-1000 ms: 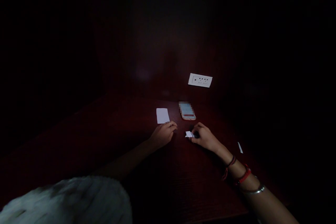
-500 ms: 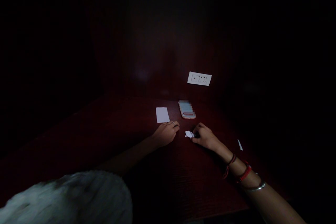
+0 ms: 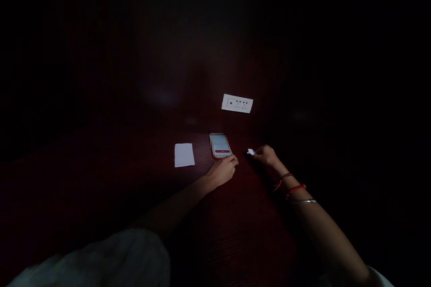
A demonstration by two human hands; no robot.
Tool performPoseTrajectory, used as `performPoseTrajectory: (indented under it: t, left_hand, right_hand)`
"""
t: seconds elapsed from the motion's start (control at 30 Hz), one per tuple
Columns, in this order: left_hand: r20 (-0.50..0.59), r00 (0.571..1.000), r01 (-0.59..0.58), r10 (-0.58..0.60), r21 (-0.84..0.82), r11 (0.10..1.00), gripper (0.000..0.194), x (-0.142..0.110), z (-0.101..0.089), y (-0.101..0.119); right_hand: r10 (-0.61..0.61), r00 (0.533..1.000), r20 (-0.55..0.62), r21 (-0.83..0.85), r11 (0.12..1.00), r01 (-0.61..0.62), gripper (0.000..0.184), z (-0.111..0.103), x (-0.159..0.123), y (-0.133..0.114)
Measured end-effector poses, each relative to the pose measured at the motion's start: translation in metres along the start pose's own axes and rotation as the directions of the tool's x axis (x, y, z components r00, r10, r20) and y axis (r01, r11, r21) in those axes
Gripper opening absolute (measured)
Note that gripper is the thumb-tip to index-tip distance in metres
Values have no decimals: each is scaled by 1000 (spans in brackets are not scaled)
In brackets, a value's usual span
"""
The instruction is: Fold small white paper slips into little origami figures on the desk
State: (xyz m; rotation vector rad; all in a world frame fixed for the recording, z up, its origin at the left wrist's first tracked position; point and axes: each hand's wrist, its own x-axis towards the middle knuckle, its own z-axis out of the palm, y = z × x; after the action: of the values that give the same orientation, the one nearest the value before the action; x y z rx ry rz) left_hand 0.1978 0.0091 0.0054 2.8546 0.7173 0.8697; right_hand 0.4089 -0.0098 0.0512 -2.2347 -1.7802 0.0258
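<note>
My right hand [image 3: 268, 156] pinches a small piece of folded white paper [image 3: 251, 152], which sticks out to the left of the fingertips. Its finer shape is too small to make out. My left hand [image 3: 222, 171] is near the lower edge of a phone [image 3: 221, 145] with a lit screen. The left fingers are curled in, and whatever they may hold is hidden; whether they touch the phone I cannot tell. To the left of the phone, a white rectangular sheet of paper [image 3: 184, 155] lies flat on the dark red table [image 3: 232, 228].
A white socket panel [image 3: 237, 103] is mounted on the dark wall behind the phone. A pale sleeve [image 3: 111, 260] covers my left upper arm at the lower left. Most of the surroundings are too dark to read.
My view has turned right, so things sit farther left. Relative to the phone, my right hand has carried the folded paper right and away from me; my left hand has come right, near the phone's lower edge.
</note>
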Motion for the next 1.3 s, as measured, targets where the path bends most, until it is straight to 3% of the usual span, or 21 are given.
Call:
performPoseTrajectory:
  t: [0.17,0.4,0.7,0.9,1.0,1.1,1.2,1.3]
  left_hand:
    - [4,1000,-4,4,-9,1000,23,2,4,-5]
    - [12,1000,7,-7,13,1000,23,-1,9,-10]
    - [6,1000,18,-19,48,999,23,-3,3,-6]
    - [-10,999,36,-36,80,996,24,-20,-16,1]
    - [-39,997,65,-61,110,992,27,-40,-34,-2]
    - [-101,987,139,-124,150,979,28,-70,-59,-15]
    - [-195,951,276,-240,185,943,27,-105,-88,-33]
    - [-222,904,407,-366,180,895,26,-134,-111,-51]
  right_hand:
    - [86,996,19,-15,996,-86,28,17,24,6]
    - [134,991,-20,-48,990,-135,35,38,32,-11]
    - [96,993,-64,-58,993,-100,40,32,19,-11]
    - [10,998,-59,-43,999,-12,30,23,-4,-15]
    - [-76,995,-61,-15,997,75,27,21,-16,-36]
    - [-205,977,-61,32,978,207,23,23,-29,-71]
    - [-342,937,-74,76,935,347,24,32,-44,-117]
    - [-452,889,-76,93,884,458,28,46,-58,-161]
